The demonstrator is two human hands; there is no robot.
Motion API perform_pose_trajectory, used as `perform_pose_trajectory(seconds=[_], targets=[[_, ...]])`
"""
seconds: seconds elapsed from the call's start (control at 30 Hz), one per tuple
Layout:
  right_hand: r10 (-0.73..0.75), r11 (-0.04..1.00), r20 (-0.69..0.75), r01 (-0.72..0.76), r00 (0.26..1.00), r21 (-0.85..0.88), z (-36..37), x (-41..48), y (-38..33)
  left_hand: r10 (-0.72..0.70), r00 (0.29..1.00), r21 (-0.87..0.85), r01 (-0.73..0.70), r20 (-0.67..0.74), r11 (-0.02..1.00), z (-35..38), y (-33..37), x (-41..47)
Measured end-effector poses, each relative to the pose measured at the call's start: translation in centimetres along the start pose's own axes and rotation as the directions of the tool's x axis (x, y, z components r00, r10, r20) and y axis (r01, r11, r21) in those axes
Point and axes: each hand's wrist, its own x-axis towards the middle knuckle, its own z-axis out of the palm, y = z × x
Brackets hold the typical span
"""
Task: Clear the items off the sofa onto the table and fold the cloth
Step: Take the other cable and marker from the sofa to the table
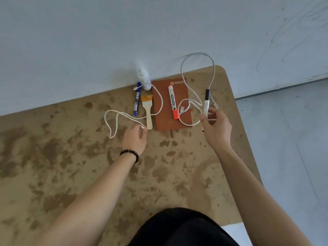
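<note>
Past the black garment [177,228], the left hand [135,139] pinches the white cord [162,102], the right hand [215,128] grips it plus a black marker [206,103] — a tug could topple the spray bottle [144,77] its slack rounds beyond the fingertips.
</note>
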Motion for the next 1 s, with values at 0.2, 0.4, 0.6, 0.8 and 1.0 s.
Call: perform_pose_trajectory(seconds=[0.2, 0.4, 0.6, 0.8, 1.0], targets=[[-0.105, 0.933, 0.113, 0.137, 0.988, -0.332, 2.4, 4.5, 3.4, -0.069, 0.998, 0.067, 0.069, -0.003, 0.995, 3.4, 1.1, 2.2], [-0.167, 0.802, 0.237, 0.271, 0.957, -0.532, 3.1, 5.0, 5.2, -0.041, 0.991, 0.08, 0.051, -0.123, 0.995, 3.9, 1.4, 2.8], [-0.093, 0.806, 0.328, 0.265, 0.94, -0.53, 2.6, 5.1, 4.1, -0.132, 0.991, -0.005, 0.132, -0.009, 0.991, 3.0, 2.1, 3.1], [-0.157, 0.899, 0.302, 0.263, 0.94, -0.351, -0.1, 0.1, 0.7, 0.116, 0.992, -0.206, -0.124, -0.054, 0.971, -2.1, 5.4, -3.2], [-0.315, 0.943, 0.056, 0.319, 0.947, -0.091, -5.9, -11.0, -2.1, 0.133, 0.943, -0.401, -0.253, -0.305, 0.88, -10.8, 4.6, -13.6]])
